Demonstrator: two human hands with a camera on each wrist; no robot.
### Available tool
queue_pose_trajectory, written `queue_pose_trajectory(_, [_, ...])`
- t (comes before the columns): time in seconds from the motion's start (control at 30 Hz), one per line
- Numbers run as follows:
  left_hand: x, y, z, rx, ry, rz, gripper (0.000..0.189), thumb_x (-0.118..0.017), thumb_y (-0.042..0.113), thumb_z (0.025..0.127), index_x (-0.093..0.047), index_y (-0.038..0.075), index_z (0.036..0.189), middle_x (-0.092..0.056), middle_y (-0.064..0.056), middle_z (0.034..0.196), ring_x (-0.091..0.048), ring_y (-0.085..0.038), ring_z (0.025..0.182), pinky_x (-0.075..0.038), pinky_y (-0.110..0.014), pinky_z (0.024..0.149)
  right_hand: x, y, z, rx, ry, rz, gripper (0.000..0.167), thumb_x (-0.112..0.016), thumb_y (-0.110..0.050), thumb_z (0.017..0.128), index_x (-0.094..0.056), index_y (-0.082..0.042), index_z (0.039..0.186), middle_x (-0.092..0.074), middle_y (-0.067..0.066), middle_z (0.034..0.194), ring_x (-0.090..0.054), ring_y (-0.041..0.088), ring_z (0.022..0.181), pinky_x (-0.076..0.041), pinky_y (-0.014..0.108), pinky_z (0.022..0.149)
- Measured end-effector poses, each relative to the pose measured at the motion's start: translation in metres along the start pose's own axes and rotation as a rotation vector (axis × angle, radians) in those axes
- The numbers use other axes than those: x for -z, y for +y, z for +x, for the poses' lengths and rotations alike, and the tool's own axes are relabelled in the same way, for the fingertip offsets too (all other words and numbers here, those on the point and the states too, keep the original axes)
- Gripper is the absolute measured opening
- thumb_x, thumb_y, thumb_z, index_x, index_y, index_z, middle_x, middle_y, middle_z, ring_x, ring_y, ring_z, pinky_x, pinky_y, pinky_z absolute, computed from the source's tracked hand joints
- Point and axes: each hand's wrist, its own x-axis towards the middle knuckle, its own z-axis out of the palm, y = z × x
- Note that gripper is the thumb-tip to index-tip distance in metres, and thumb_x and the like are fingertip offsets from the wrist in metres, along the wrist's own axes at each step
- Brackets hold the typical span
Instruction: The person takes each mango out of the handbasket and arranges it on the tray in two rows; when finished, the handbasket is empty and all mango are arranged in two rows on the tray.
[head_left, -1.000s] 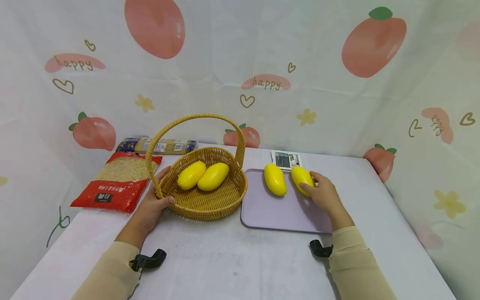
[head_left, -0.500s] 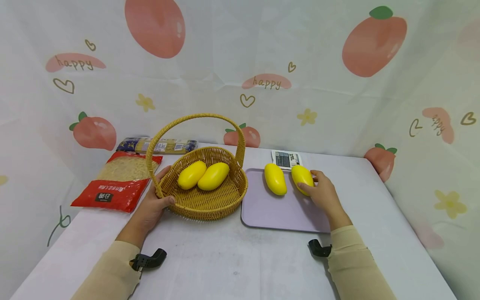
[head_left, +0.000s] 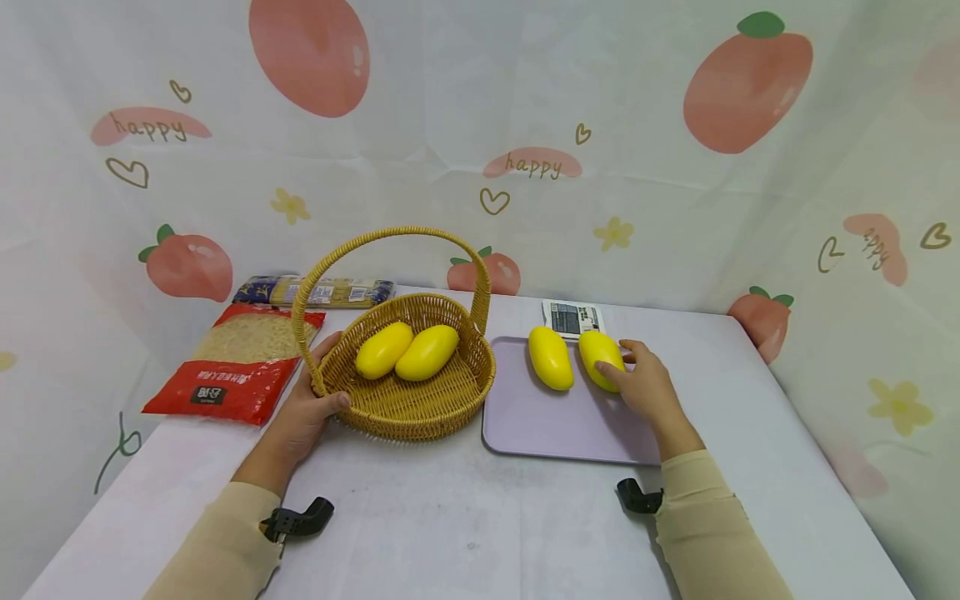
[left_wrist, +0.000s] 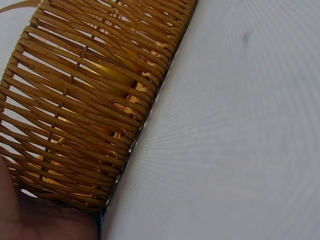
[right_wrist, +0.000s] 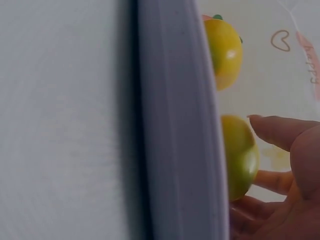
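Two yellow mangoes lie in a round wicker basket (head_left: 408,417) with a tall arched handle; one is the left mango (head_left: 384,351), beside it the right mango (head_left: 427,353). My left hand (head_left: 306,412) grips the basket's left side, thumb at the front rim, other fingers mostly hidden behind the weave. On the lilac tray (head_left: 551,429) lie two more yellow mangoes. My right hand (head_left: 648,383) holds the tray's right-hand mango (head_left: 601,360), its thumb over the near side and fingers at the right side. The tray's other mango (head_left: 551,358) lies just left of it, untouched.
A red bag of grain (head_left: 225,367) lies left of the basket. Behind it is a long pack of noodles (head_left: 322,292). A small white packet (head_left: 572,318) lies at the tray's back edge. A printed curtain (head_left: 420,150) stands behind the white table (head_left: 420,517).
The mango at my right hand has shifted slightly left on the tray, and my right hand has moved very little. My left hand and the basket stay where they were.
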Motion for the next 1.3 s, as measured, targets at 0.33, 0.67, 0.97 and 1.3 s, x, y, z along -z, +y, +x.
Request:
queue_pose_trajectory(0.33, [0.0,0.001,-0.001,0.01,0.006,0.009,0.087,-0.063,-0.001,0.108,-0.022,0.037,0.175,-0.017,-0.009,0.179,-0.021,-0.032,0.16,-0.038,-0.026,0.118,0.01,-0.005,-0.005,0.027,0.025,0.039,0.08,-0.064,-0.042,0.11,-0.032,0.004,0.167,-0.043,0.036,0.159,-0.046,0.053,0.141,-0.04,0.067,0.116])
queue_pose_trajectory(0.67, [0.0,0.001,-0.001,0.01,0.004,0.011,0.087,-0.062,-0.001,0.109,-0.02,0.035,0.176,-0.017,-0.009,0.179,-0.02,-0.033,0.161,-0.037,-0.027,0.118,0.028,-0.016,-0.017,0.205,0.12,0.171,0.076,-0.048,-0.057,0.114,-0.037,-0.005,0.169,-0.048,0.032,0.157,-0.048,0.054,0.141,-0.038,0.073,0.115])
queue_pose_trajectory(0.97, [-0.002,0.002,-0.001,0.01,0.004,0.015,0.086,-0.062,-0.001,0.109,-0.02,0.034,0.176,-0.018,-0.009,0.179,-0.022,-0.031,0.16,-0.038,-0.025,0.118,0.036,-0.038,-0.032,0.363,0.021,0.484,0.066,-0.033,-0.051,0.118,-0.036,-0.011,0.17,-0.048,0.023,0.159,-0.047,0.044,0.142,-0.043,0.057,0.115])
queue_pose_trajectory(1.3, [-0.003,0.003,-0.001,0.01,0.004,0.012,0.087,-0.063,-0.001,0.109,-0.018,0.032,0.176,-0.018,-0.01,0.178,-0.023,-0.031,0.159,-0.04,-0.027,0.117,0.031,-0.051,-0.041,0.638,-0.319,0.953,0.08,-0.024,-0.065,0.114,-0.038,-0.008,0.169,-0.047,0.03,0.157,-0.051,0.044,0.138,-0.051,0.047,0.11])
